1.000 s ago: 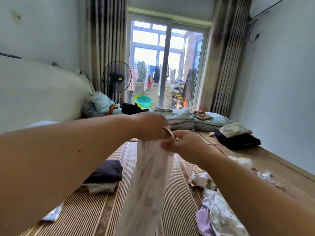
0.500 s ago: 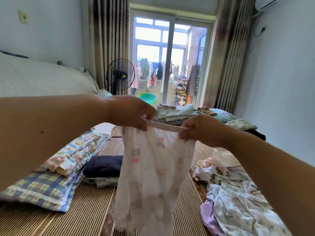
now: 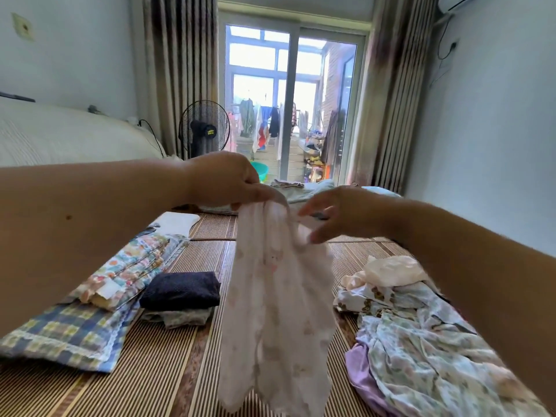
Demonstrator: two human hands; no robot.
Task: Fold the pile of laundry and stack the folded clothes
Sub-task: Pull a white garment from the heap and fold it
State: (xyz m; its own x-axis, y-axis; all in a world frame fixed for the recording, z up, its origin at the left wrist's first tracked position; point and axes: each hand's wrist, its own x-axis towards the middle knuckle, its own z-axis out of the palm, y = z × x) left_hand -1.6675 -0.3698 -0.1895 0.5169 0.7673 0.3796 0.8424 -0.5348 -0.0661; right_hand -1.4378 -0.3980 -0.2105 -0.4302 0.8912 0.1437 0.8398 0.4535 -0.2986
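Note:
A pale pink printed garment hangs in the air over the striped mat. My left hand pinches its top edge. My right hand is beside the upper right edge, fingers spread and touching the cloth; a firm grip is not visible. A small stack of folded clothes, a dark navy piece on a grey one, lies at the left. An unfolded pile of floral and purple laundry lies at the right.
Folded floral and plaid bedding lies at the left on the mat. More folded clothes sit at the far end. A standing fan and sliding glass door are behind, with a bed headboard at left.
The waistband, held stretched between both hands, has been gathered into my left hand. My right hand has let go and spread its fingers. The garment now hangs narrower.

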